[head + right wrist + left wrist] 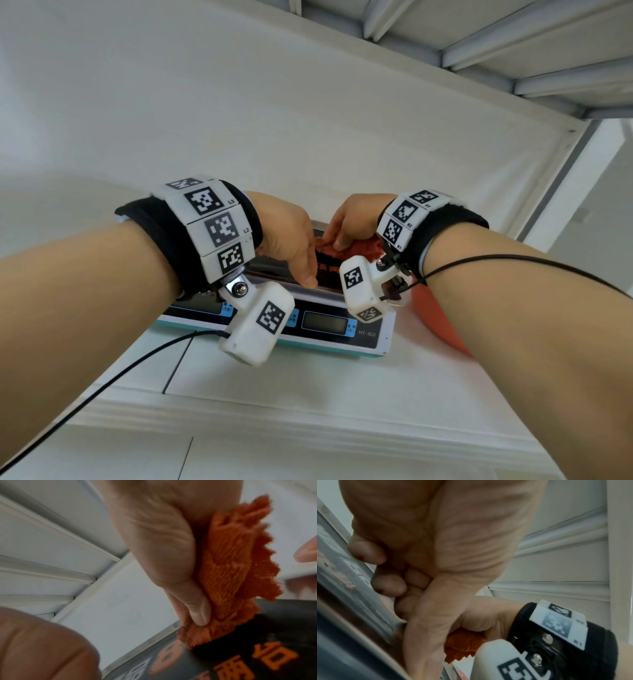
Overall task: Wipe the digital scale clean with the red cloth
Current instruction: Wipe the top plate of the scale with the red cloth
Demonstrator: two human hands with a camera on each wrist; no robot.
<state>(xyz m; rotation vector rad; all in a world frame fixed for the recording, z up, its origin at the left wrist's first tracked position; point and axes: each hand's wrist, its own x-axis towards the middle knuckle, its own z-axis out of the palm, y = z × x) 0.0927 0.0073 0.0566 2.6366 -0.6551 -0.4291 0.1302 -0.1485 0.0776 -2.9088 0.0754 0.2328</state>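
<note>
1. A digital scale (342,329) is seen from the head view on a white surface (308,394), with its front panel of small displays and blue labels facing the camera and the marking HY-822 at the panel's right end.
2. The weighing platform (283,635) on top of the scale is dark and reflective, and red-orange characters are printed on it.
3. The red cloth (363,248) is bunched in the right hand (356,222), over the far part of the platform.
4. In the right wrist view the cloth (231,574) is pinched between the thumb (193,601) and the palm side of the hand (154,534), and its lower folds are pressed against the platform near its edge.
5. The left hand (291,240) is placed at the left part of the platform, with its thumb stretched down toward the platform's front edge.
6. In the left wrist view the fingers (388,584) of the left hand (436,534) are curled against the platform's metal rim; nothing is seen enclosed in them, and whether the rim is gripped cannot be told.
7. A tracking band with square black-and-white markers and a small white camera box is worn on each wrist, and thin black cables trail from them.
8. Part of an orange-red object (438,318) is visible just right of the scale, below the right forearm.
</note>
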